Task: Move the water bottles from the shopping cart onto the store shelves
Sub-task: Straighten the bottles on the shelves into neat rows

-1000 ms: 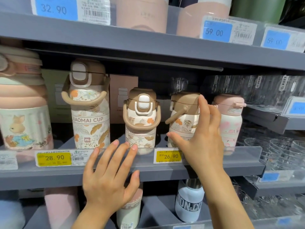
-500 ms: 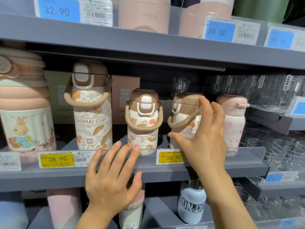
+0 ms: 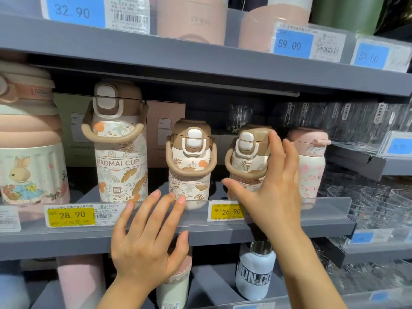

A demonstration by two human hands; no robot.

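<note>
Right hand (image 3: 270,192) grips small leaf-print bottle (image 3: 246,161) — left hand (image 3: 147,237) spread.

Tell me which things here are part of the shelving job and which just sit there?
Part of the job:
- small brown-lidded leaf-print bottle
- right hand
- left hand
- grey metal shelf

Just there:
- pink floral bottle
- tall leaf-print bottle
- yellow price tag

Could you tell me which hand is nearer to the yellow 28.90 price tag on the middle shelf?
Left. The left hand sits just to the right of the yellow 28.90 price tag; the right hand is much farther right, wrapped around a small leaf-print bottle.
</note>
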